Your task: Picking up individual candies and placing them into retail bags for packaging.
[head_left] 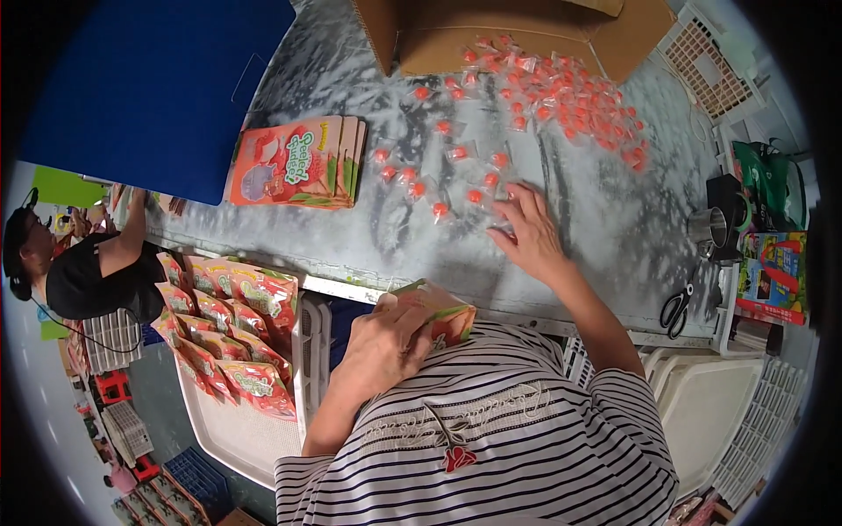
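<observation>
several candies (478, 195) just beside right hand (529, 230)

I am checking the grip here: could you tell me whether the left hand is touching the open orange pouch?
Touching. The head view shows the left hand wrapped around the open orange pouch at the table edge, fingers pressed against its side with no gap.

Orange-red pouches stacked on the table (296, 164), filling a crate (230, 329); one held (441, 313).
</observation>
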Demonstrator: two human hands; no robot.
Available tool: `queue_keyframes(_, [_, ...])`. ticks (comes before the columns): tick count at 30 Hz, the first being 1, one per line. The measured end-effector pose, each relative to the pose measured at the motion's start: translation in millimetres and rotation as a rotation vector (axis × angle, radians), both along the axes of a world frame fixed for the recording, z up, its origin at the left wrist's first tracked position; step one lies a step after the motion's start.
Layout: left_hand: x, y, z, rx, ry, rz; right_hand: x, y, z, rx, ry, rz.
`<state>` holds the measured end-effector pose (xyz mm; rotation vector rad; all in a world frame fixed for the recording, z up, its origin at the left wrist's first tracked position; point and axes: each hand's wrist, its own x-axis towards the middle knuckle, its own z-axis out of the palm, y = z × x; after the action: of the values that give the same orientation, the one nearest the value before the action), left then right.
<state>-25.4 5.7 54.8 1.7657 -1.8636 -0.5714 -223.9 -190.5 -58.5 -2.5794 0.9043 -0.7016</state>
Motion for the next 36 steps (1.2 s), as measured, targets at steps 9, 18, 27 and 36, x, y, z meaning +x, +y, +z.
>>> queue_keyframes(9, [-1,0,1,0.024,0.008,-0.010,25,-28,2,-0.133,0.063,-0.096])
queue_keyframes(18, [7,1,1,0.015,0.023,-0.023,21,-8,-1,-0.087,0.190,0.117])
queue_keyframes(27, [12,-6,7,-0.041,-0.050,-0.014,7,8,-12,-0.160,-0.050,0.131])
queue_keyframes(36, [13,-34,-1,-0.101,-0.012,-0.087,-12,-13,-6,0.554,-0.283,-0.038])
